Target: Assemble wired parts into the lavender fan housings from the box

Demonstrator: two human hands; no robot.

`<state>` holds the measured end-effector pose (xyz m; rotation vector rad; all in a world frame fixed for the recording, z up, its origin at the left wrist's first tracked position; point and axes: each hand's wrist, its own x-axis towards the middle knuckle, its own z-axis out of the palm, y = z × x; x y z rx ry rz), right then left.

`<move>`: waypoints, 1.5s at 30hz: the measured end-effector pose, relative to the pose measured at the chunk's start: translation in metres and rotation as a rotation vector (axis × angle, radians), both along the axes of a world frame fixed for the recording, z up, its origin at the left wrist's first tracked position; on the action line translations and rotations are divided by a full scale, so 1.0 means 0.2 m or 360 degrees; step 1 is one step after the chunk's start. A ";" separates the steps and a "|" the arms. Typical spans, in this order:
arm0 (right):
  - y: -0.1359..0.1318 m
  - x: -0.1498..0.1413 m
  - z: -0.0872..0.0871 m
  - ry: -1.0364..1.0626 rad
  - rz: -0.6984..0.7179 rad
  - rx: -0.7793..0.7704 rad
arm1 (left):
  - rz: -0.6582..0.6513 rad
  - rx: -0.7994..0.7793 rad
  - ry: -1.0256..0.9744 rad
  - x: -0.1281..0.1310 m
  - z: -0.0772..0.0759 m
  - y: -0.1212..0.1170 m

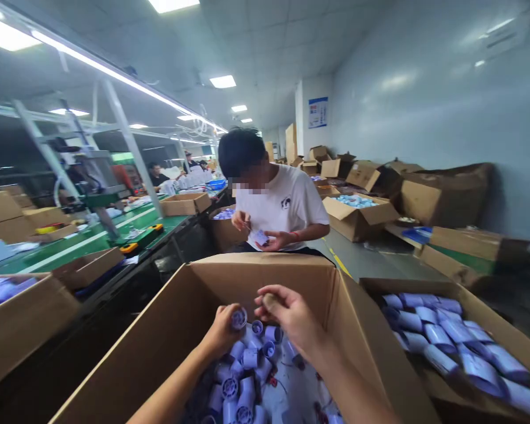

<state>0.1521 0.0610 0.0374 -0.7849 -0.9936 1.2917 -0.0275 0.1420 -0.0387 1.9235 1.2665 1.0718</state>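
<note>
My left hand (223, 330) is wrapped round a pale purple plastic housing (238, 318), its round vented end facing up toward me. Just to the right, apart from it, my right hand (291, 312) has its thumb and fingers pinched together. Whatever lies between those fingertips, if anything, is too small to make out. Both hands are over a large open cardboard box (265, 268). Inside are many similar purple housings (250, 358), some with round grilled ends, along with a few thin wires and small red pieces (272, 381).
Across the box, a person (282, 206) handles a similar part. A carton of purple cylinders (441, 335) stands right, another carton (22, 318) left. A green conveyor bench (176, 224) runs along the left. Several open cartons (357, 215) line the right wall.
</note>
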 end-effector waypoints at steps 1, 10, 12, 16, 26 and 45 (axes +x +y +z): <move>-0.02 0.04 0.01 0.0144 -0.0023 -0.0003 | 0.0004 0.0024 -0.0038 0.00 0.03 0.02; -0.13 0.04 -0.03 0.0297 0.0212 0.0208 | -0.0157 -0.1162 -0.1697 0.05 0.34 -0.05; -0.14 0.00 -0.05 0.0266 0.0280 0.0268 | -0.0189 -0.1282 -0.1751 0.06 0.37 -0.09; -0.15 -0.01 -0.07 0.0311 0.0353 0.0342 | -0.0425 -0.1411 -0.1607 0.11 0.41 -0.14; -0.12 0.02 -0.10 -0.0011 0.0249 0.0342 | -0.0602 -0.1498 -0.1334 0.16 0.42 -0.17; -0.07 0.08 -0.14 -0.0814 0.0123 0.0204 | -0.0614 -0.1396 -0.1052 0.19 0.41 -0.13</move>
